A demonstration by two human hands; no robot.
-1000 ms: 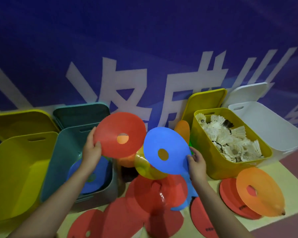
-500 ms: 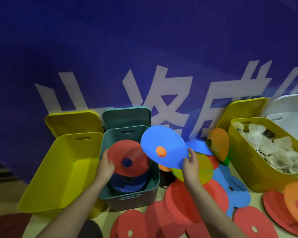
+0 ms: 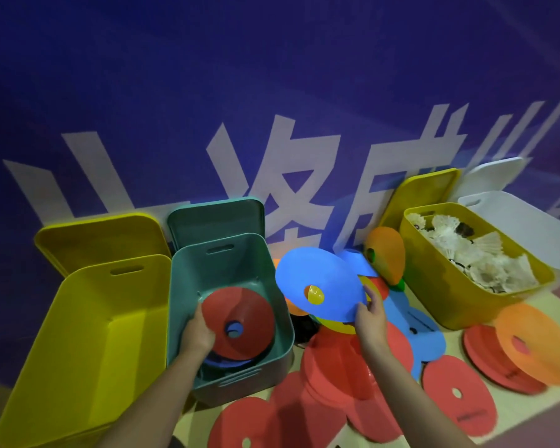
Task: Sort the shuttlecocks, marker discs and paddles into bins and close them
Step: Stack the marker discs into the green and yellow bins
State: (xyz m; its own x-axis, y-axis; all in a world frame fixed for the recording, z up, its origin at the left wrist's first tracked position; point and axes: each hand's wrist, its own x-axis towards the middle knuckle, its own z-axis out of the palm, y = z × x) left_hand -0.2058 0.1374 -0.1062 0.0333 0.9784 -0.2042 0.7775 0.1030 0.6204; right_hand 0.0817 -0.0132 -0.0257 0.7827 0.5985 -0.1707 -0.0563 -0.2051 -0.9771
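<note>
My left hand is down inside the green bin and grips the edge of a red marker disc, which lies on blue discs stacked in the bin. My right hand pinches the rim of a blue marker disc held tilted in the air just right of the green bin. Below it, a pile of red discs, a yellow disc and blue paddles covers the floor. Shuttlecocks fill a yellow bin at the right.
An empty yellow bin stands at the left with its lid leaning behind. A green lid, a yellow lid and a white bin stand against the blue banner wall. Orange discs and red discs lie at the right.
My left hand has lowered the red disc from the air into the green bin. My right hand has carried the blue disc leftward, closer to that bin.
</note>
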